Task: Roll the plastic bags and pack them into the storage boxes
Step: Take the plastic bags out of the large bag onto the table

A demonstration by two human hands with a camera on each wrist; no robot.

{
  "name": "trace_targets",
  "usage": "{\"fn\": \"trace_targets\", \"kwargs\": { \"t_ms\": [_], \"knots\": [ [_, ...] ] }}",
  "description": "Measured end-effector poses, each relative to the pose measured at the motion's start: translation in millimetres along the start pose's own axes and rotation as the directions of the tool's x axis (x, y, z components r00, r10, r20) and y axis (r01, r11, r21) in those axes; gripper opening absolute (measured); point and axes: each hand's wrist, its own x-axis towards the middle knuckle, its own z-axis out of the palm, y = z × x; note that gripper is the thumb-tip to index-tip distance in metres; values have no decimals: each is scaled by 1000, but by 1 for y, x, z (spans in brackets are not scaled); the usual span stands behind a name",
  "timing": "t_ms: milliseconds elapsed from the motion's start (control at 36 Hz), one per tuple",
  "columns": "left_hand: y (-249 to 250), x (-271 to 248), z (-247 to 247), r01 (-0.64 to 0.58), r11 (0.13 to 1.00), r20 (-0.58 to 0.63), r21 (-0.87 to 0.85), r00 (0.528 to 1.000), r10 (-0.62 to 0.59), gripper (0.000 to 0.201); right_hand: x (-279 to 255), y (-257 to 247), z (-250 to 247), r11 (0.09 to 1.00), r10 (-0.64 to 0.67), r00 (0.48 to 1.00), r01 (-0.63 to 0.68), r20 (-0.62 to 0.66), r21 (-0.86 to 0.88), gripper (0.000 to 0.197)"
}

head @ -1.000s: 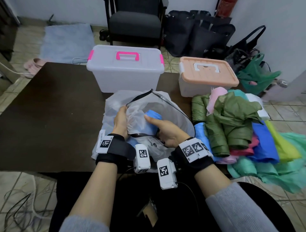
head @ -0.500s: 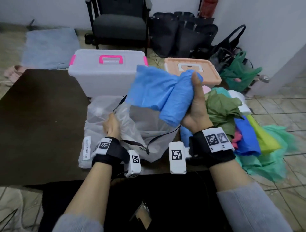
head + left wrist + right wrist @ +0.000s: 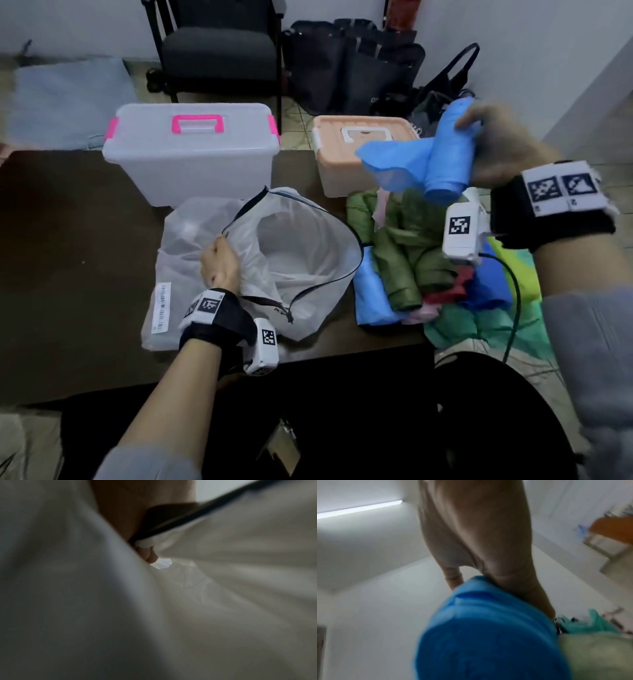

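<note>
Right hand (image 3: 496, 144) raised over heap, fingers wrapped round rolled blue plastic bag (image 3: 442, 161). Left hand (image 3: 219, 263) pinching black-trimmed rim of translucent white zip bag (image 3: 308, 253) on dark table (image 3: 68, 257).

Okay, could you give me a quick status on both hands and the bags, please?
Left hand grips the white mesh bag rim. Right hand holds a blue plastic bag aloft over the pile. Both storage boxes lidded shut.

Head looks down; wrists close (blurred)
</note>
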Motion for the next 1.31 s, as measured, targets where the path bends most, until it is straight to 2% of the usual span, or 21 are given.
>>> {"fn": "trace_targets", "kwargs": {
  "t_ms": [28, 83, 111, 139, 194, 361, 472, 556, 611, 722, 861, 972, 1111, 1194, 1250, 1305],
  "knots": [
    [-1, 0, 0, -6, 1000, -3, -2, 1000, 6, 45, 7, 0, -1, 995, -35, 995, 25, -96, -97, 44],
    [-2, 1, 0, -14, 1000, -4, -8, 1000, 14, 46, 29, 3, -8, 941, -136, 937, 21, -323, -337, 78],
    [-3, 1, 0, -18, 1000, -5, -4, 1000, 18, 46, 35, 4, -8, 870, -183, 897, -42, -402, -491, 96],
    [-3, 2, 0, -24, 1000, -5, 3, 1000, 24, 47, 38, 7, -6, 797, -209, 880, -99, -426, -595, 101],
    [-3, 2, -1, -48, 999, 5, 23, 999, 48, 47, 46, 16, -10, 676, -226, 893, -144, -389, -723, 94],
    [-2, -1, -3, -80, 995, 16, 62, 997, 79, 47, 63, 38, -7, 485, -242, 927, -141, -287, -863, 69],
    [-2, -3, -3, -75, 996, 9, 51, 997, 75, 48, 72, 42, -7, 356, -175, 950, -183, -257, -916, 58],
    [0, -6, -3, -85, 995, 13, 51, 996, 84, 48, 76, 45, -10, 244, -76, 965, -224, -249, -943, 63],
    [-1, -6, -4, -84, 995, 12, 46, 996, 84, 47, 78, 48, -15, 205, -29, 968, -240, -251, -949, 69],
    [-1, -7, -3, -71, 997, -6, 32, 997, 71, 47, 73, 50, -22, 199, 17, 971, -239, -240, -950, 71],
    [-1, -8, -3, -55, 998, 3, 0, 998, 55, 46, 64, 51, -20, 246, -53, 952, -279, -301, -928, 73],
    [-1, -7, -4, -17, 1000, 36, -22, 999, 18, 40, 54, 43, -19, 298, -107, 957, -228, -269, -927, 75],
    [12, -20, -14, -82, 996, 102, 41, 992, 77, 51, 40, 38, -12, 374, -204, 958, -116, -204, -920, 72],
    [25, -42, -27, -245, 960, 57, 138, 969, 239, 64, 32, 41, 3, 440, -239, 958, -40, -161, -897, 66],
    [32, -61, -36, -415, 883, 20, 218, 907, 421, 67, 29, 46, 17, 473, -252, 959, 3, -132, -881, 64],
    [33, -81, -40, -545, 786, 82, 290, 833, 547, 69, 29, 53, 32, 506, -243, 965, 35, -104, -862, 62]
  ]
}}
